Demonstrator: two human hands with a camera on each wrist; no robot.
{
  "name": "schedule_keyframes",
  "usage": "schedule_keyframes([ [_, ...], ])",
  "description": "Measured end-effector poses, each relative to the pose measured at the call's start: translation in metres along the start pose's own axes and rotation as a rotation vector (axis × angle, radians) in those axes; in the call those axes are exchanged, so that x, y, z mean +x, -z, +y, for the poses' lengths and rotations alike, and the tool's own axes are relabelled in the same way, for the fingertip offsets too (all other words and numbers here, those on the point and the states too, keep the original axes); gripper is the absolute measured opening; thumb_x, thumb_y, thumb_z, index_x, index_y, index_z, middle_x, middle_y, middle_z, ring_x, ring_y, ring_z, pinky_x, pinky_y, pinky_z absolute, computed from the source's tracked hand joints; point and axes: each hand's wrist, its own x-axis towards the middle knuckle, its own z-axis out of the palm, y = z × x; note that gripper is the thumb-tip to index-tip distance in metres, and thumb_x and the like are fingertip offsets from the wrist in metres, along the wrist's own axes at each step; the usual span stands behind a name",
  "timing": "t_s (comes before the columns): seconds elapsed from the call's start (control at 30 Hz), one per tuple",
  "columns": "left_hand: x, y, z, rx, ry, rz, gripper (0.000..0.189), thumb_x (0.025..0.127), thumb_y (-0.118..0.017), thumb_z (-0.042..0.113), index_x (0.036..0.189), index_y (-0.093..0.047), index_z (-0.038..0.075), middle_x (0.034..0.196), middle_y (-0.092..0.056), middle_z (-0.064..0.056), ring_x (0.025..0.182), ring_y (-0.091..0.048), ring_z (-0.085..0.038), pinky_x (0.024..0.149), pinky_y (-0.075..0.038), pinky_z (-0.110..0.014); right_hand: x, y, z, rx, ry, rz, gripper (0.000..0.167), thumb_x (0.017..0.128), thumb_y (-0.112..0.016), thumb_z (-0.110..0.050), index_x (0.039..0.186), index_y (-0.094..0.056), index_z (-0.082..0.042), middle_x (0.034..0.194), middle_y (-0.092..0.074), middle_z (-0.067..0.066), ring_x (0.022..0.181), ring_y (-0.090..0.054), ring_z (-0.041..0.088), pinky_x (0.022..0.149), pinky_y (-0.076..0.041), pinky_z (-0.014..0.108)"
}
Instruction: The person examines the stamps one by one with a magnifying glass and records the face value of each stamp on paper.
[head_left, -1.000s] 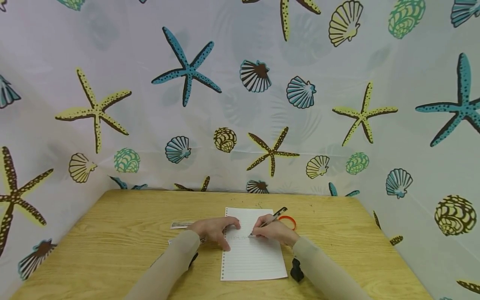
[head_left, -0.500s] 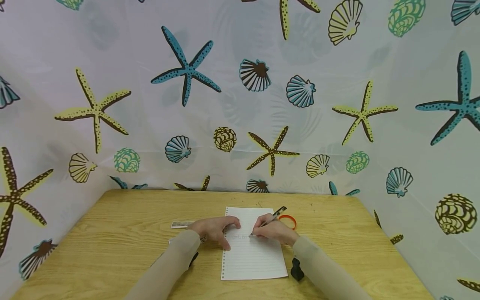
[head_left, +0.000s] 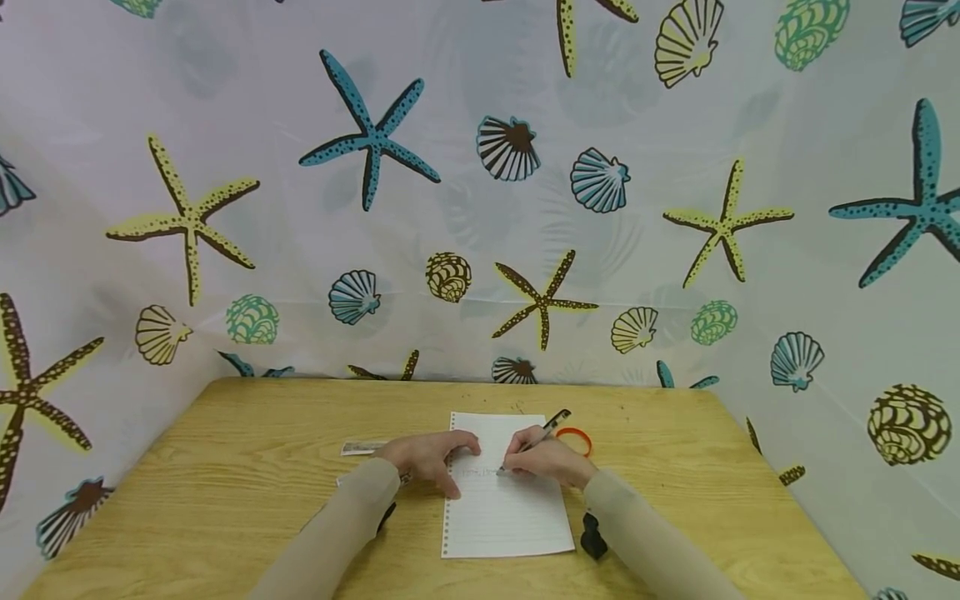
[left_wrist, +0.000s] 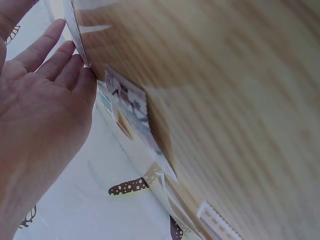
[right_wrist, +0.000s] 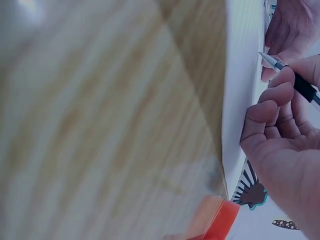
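A lined sheet of paper (head_left: 510, 525) with punched holes down its left side lies on the wooden table. My left hand (head_left: 426, 458) rests over the sheet's left edge, fingers and thumb spread. My right hand (head_left: 546, 458) pinches a pen (head_left: 553, 423) between thumb and fingers, its tip down at the paper. The right wrist view shows the pen's black grip (right_wrist: 304, 86) and pale tip, with the other fingers curled beneath. A short line of small handwriting (head_left: 476, 473), too faint to read, runs left from the pen tip.
Right behind my right hand sits an orange ring (head_left: 588, 442). A printed paper strip (head_left: 358, 448) lies left of the sheet; the left wrist view shows a picture strip (left_wrist: 131, 105) with a notched edge. A shell-and-starfish curtain (head_left: 450, 208) surrounds the table (head_left: 247, 467).
The pen's upper end has tilted slightly leftward, its tip staying near the same spot on the writing line. My left hand has stayed in place on the sheet.
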Motion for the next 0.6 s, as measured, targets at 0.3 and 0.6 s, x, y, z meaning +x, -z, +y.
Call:
schedule_keyframes([
  [0.3, 0.0021, -0.0006, -0.0023, 0.0, -0.003, 0.0, 0.063, 0.072, -0.087, 0.012, 0.126, -0.056, 0.022, 0.156, -0.034, -0.005, 0.147, -0.027, -0.027, 0.118, -0.025, -0.048, 0.0004, -0.0012, -0.0011, -0.017, -0.026, 0.029, 0.01, 0.086, -0.07, -0.014, 0.08, -0.064, -0.008, 0.071, -0.063, -0.003, 0.064, -0.052, 0.01, 0.059, -0.042, 0.022],
  [0.6, 0.0034, -0.0006, -0.0011, 0.018, 0.011, 0.0, 0.062, 0.072, -0.087, 0.015, 0.126, -0.056, 0.023, 0.156, -0.035, -0.004, 0.147, -0.028, -0.026, 0.119, -0.024, -0.05, -0.0005, -0.0007, 0.0004, -0.021, -0.015, 0.011, 0.011, 0.085, -0.07, -0.014, 0.078, -0.063, -0.01, 0.072, -0.063, -0.004, 0.064, -0.051, 0.01, 0.06, -0.042, 0.022],
])
